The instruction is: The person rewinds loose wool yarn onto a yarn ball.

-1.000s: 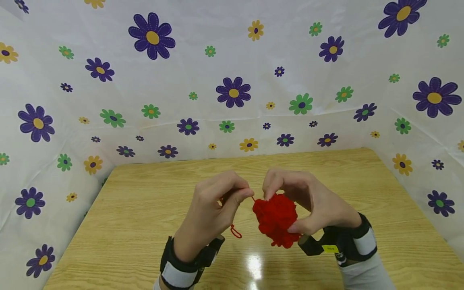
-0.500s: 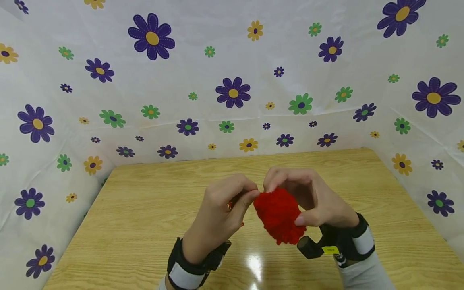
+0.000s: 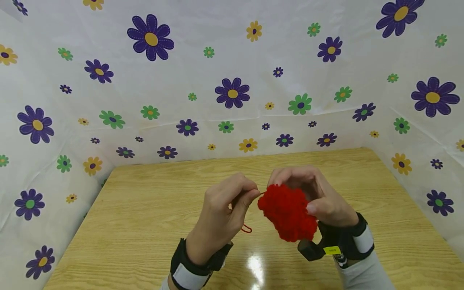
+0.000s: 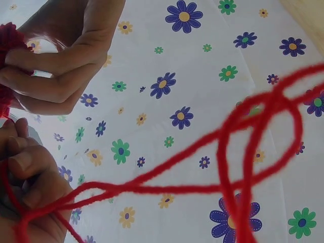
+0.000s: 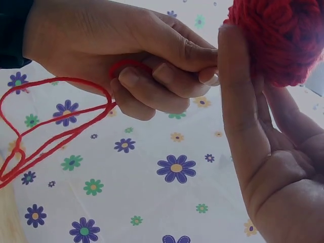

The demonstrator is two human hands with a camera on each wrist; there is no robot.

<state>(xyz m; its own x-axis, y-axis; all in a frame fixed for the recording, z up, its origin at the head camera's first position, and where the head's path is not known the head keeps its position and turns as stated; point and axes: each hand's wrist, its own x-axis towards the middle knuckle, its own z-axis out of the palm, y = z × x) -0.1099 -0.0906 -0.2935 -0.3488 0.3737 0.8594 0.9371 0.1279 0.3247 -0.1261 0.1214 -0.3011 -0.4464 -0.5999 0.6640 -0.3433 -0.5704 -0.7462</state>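
In the head view, my right hand holds a lumpy ball of red yarn above the table, its thumb on the near side and its fingers behind the top. To its left, my left hand pinches a red yarn strand that runs taut to the ball's upper left edge. A loop of yarn hangs below the left hand. Close up in the left wrist view, the yarn trails from the curled fingers in twisted loops. The right wrist view shows the ball's textured surface against my right fingers.
A wood-grain table lies under both hands. White cloth printed with flowers stands behind it and along both sides. Each wrist wears a black strap with a camera mount.
The ball has shifted right and slightly up, turned in my right fingers. My left hand has moved right and up, still pinching the strand.
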